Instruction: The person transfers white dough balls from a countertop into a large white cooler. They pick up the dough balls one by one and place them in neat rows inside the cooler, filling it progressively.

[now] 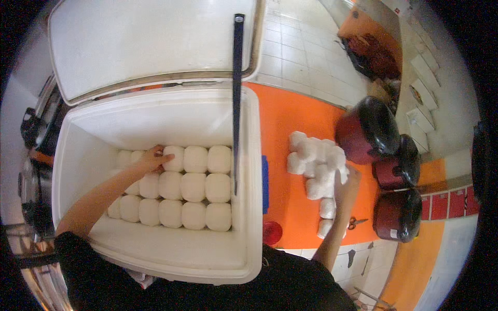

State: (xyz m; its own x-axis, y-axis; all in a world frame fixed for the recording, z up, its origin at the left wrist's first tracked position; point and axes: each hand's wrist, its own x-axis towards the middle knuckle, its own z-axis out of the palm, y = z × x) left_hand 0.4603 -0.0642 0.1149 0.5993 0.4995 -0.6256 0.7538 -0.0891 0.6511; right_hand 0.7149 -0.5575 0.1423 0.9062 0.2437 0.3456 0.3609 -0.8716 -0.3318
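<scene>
My left hand (153, 159) reaches into a white cooler box (163, 254). Its thumb and fingers touch the left side of a white rounded block (174, 158) in the far row; whether they grip it is unclear. Similar blocks (194, 192) lie side by side in rows on the box's floor, and my forearm hides some at the left. Over the orange tabletop (295, 217), my right hand (347, 180) is at the right edge of a heap of white rounded pieces (317, 155). Its fingers close around a white piece (344, 173), partly hidden by the hand.
The cooler's lid (151, 39) stands raised behind it. A black strap (237, 105) hangs across the box's right side. Dark red lidded pots (358, 136) line the table's right side, near scissors (356, 222). A red round object (272, 233) sits beside the box.
</scene>
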